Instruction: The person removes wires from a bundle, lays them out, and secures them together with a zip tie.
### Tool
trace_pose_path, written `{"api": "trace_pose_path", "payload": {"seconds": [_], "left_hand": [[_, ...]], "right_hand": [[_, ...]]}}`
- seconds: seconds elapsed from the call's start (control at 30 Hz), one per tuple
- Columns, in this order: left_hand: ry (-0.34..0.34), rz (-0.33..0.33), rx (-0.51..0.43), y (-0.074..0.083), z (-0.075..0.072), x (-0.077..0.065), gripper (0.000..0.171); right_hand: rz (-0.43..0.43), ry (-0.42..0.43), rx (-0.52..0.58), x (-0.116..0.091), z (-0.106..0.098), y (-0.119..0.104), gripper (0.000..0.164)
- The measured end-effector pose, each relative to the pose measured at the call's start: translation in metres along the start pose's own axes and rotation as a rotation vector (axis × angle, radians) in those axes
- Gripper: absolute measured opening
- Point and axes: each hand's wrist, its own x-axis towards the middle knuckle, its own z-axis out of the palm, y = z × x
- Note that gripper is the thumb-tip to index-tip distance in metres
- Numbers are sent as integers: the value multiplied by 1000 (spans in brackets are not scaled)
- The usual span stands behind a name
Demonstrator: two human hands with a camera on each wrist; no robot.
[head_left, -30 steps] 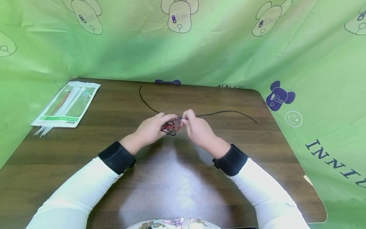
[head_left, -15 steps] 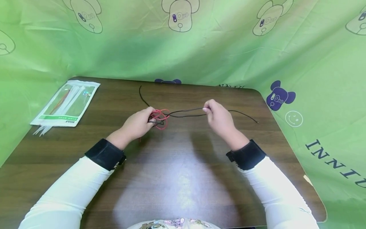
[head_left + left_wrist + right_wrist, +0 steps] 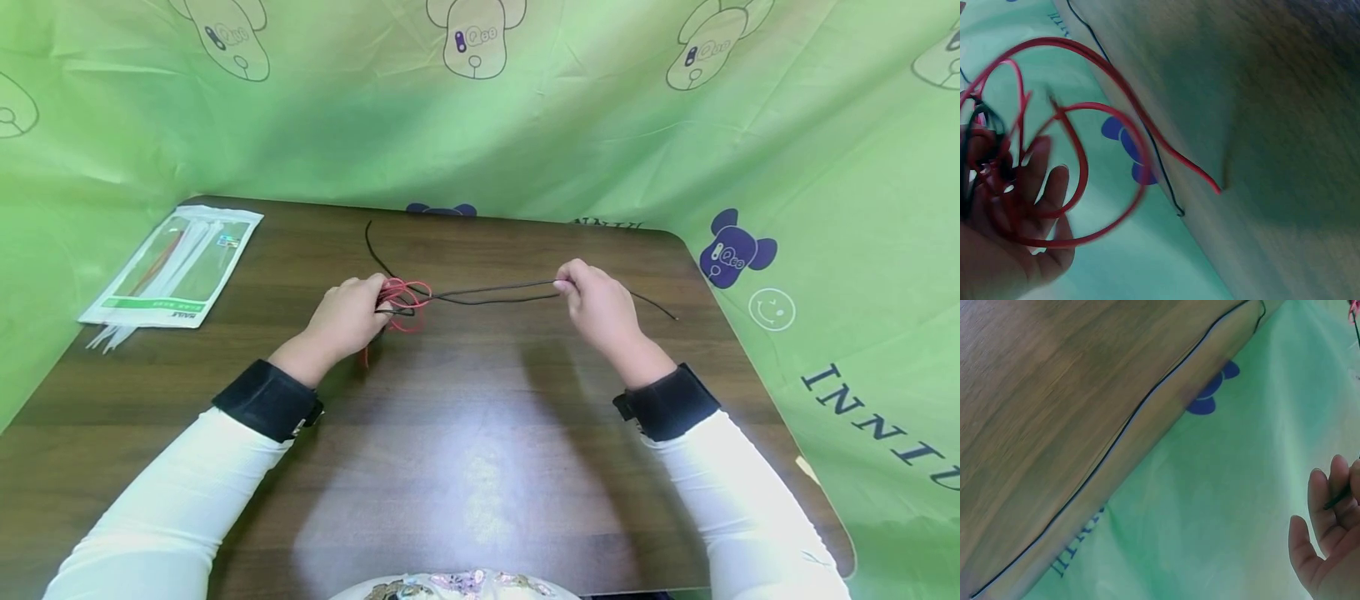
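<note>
In the head view my left hand [image 3: 339, 323] grips a tangle of red wire [image 3: 1041, 42] and black wire [image 3: 495, 288]. Loose red loops spread beyond its fingers, and one red end hangs below. Farther right, my right hand [image 3: 606, 315] pinches the black wire, which stretches between the hands. In the right wrist view a short dark end of it shows between the fingers. A second black wire [image 3: 1147, 397] lies on the table behind the hands, running from the back left to the right and partly hidden by the right hand.
A clear-fronted bag [image 3: 176, 267] of white and red cable ties lies at the left of the wooden table [image 3: 465, 467]. Several white tie ends [image 3: 112, 337] stick out of it. A green printed cloth [image 3: 360, 125] hangs round the back and sides.
The hands have moved apart. My right hand has gone right, drawing the black wire out of the tangle, while the left has gone left with the red loops opening wider.
</note>
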Motion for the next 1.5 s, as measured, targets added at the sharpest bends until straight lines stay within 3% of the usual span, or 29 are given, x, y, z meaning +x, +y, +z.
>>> {"api": "trace_pose_path", "payload": {"seconds": [0.17, 0.3, 0.43, 0.6, 0.7, 0.83, 1.0, 1.33, 1.5], "left_hand": [[26, 27, -237, -4, -1, 2, 14], [49, 42, -356, -2, -1, 2, 16], [154, 20, -421, 1, 0, 3, 11], [325, -57, -522, 4, -2, 7, 7], [346, -95, -583, 2, -4, 8, 12], [290, -115, -631, -1, -4, 7, 29], [233, -106, -602, -3, -4, 5, 37], [10, 0, -744, -6, -2, 4, 37], [-66, 59, -759, -7, -1, 3, 50]], "right_hand": [[30, 12, -14, 2, -2, 10, 12], [69, 14, -41, 5, -2, 19, 12], [70, -10, -89, 6, -2, 26, 13], [25, -21, -139, 5, -1, 32, 14], [22, -27, -153, 4, 0, 38, 14], [53, -38, -161, 2, 1, 49, 14], [87, -50, -161, -1, -1, 59, 14], [121, -39, -175, -1, -5, 64, 13], [134, -12, -184, 0, -9, 68, 14]]}}
